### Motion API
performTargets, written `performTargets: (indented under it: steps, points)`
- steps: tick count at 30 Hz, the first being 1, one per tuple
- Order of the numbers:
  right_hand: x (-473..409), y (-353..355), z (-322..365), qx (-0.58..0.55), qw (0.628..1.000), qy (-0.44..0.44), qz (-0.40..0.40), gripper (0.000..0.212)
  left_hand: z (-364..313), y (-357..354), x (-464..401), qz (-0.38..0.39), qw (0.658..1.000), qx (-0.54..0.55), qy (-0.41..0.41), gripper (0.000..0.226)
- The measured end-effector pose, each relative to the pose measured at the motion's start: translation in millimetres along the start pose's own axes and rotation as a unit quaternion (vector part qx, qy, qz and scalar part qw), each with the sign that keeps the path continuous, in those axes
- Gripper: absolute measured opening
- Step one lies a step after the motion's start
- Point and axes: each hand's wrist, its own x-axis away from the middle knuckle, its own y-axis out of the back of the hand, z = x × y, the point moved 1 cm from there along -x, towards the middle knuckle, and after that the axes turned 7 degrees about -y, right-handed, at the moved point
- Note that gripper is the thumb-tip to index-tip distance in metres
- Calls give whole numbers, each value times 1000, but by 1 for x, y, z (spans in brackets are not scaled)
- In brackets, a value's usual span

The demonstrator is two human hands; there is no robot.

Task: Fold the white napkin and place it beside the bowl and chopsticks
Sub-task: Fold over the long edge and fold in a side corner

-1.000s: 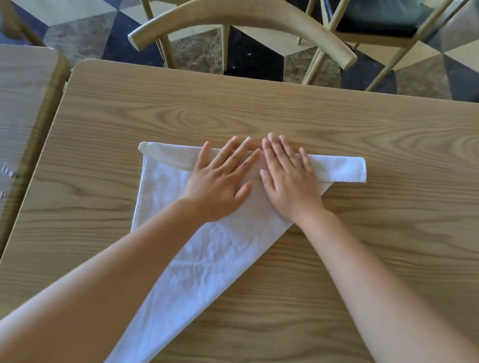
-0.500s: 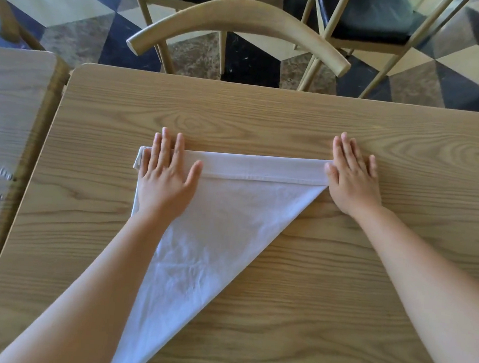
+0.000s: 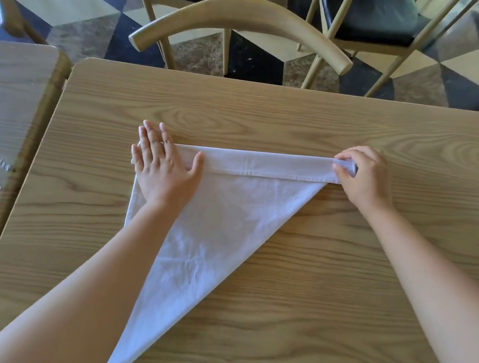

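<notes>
The white napkin lies on the wooden table as a triangle, its point running off the near edge and a narrow folded band along its far side. My left hand rests flat with fingers spread on the band's left end. At the right end of the band, my right hand has its fingers curled and pinches the tip of the fold. No bowl or chopsticks are in view.
A second wooden table stands close on the left with a narrow gap between. A curved wooden chair back sits just beyond the far table edge, with more chairs behind it on a tiled floor.
Both hands slid apart from the band's middle to its two ends. The right hand went from lying flat to pinching the right end of the fold.
</notes>
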Motion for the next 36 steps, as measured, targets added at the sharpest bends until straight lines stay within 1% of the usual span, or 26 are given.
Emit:
performTargets:
  steps: [2,3,4,6,9,13,17,21,24,25,28,29,30,34,36]
  points:
    - [-4,7,0,-26,999,-24,24,7,0,0,1,3,1000,-5,-9,85]
    - [-5,12,0,-55,996,-53,51,5,0,1,1,3,1000,-6,-15,85]
    - [-5,15,-2,-87,989,-84,83,8,1,1,2,4,1000,-7,-23,86]
    - [0,23,-5,-123,977,-119,124,12,1,2,3,5,999,-7,-45,86]
    - [22,35,-12,-141,966,-144,160,10,2,3,6,15,995,-18,-93,87]
    - [82,53,-21,-165,951,-181,190,12,1,3,17,42,985,-29,-166,91]
    - [156,68,-33,-182,940,-221,186,13,-9,-1,39,60,971,-30,-228,95]
    - [218,82,-43,-191,943,-228,151,25,-25,-6,67,75,957,-37,-279,94]
    - [254,99,-49,-229,932,-247,134,13,-38,-8,94,79,945,-33,-314,94]
    - [265,105,-52,-238,927,-256,133,15,-41,-9,102,82,943,-31,-323,94]
    - [288,120,-55,-249,921,-262,145,43,-47,-10,121,87,939,-27,-332,91]
    - [291,124,-53,-250,922,-256,148,45,-47,-10,126,85,940,-23,-330,88]
    - [292,128,-49,-249,925,-244,148,41,-46,-8,131,82,943,-16,-324,84]
    - [282,141,-27,-233,941,-195,151,4,-36,0,159,54,960,23,-274,70]
    - [273,147,-15,-236,944,-174,151,10,-28,3,170,54,965,36,-254,68]
